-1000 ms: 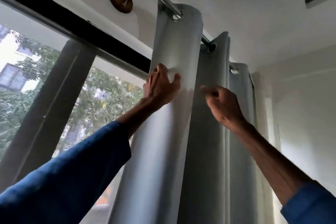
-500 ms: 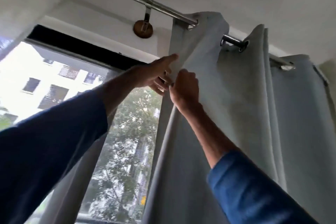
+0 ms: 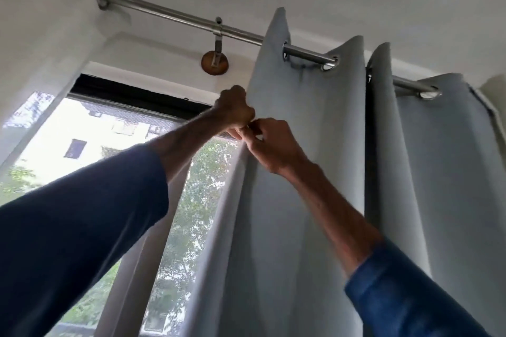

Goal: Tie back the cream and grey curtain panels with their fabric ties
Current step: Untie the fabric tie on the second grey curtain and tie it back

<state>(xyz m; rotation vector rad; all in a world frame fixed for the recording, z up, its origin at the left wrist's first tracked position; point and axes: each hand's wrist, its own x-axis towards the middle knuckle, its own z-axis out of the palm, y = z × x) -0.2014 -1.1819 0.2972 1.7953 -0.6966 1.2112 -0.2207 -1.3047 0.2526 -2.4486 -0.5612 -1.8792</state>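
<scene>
Grey curtain panel point(image 3: 315, 145): hangs by eyelets on metal rod point(image 3: 169, 12), gathered in folds right of window point(image 3: 109, 131). Left hand point(image 3: 235, 109): raised, grips panel's leading edge in tightly curled fingers. Right hand point(image 3: 273, 145): just below, touching left hand, pinches same edge with fingertips. Round wooden bracket point(image 3: 215, 64): on wall under rod. Blue sleeves point(image 3: 82, 213): on both arms.

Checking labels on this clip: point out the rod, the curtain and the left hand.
rod point(image 3: 142, 5), head view, bare stretch near its left end.
curtain point(image 3: 334, 131), head view, broad front fold.
left hand point(image 3: 235, 107), head view, back of the curled hand.
</scene>
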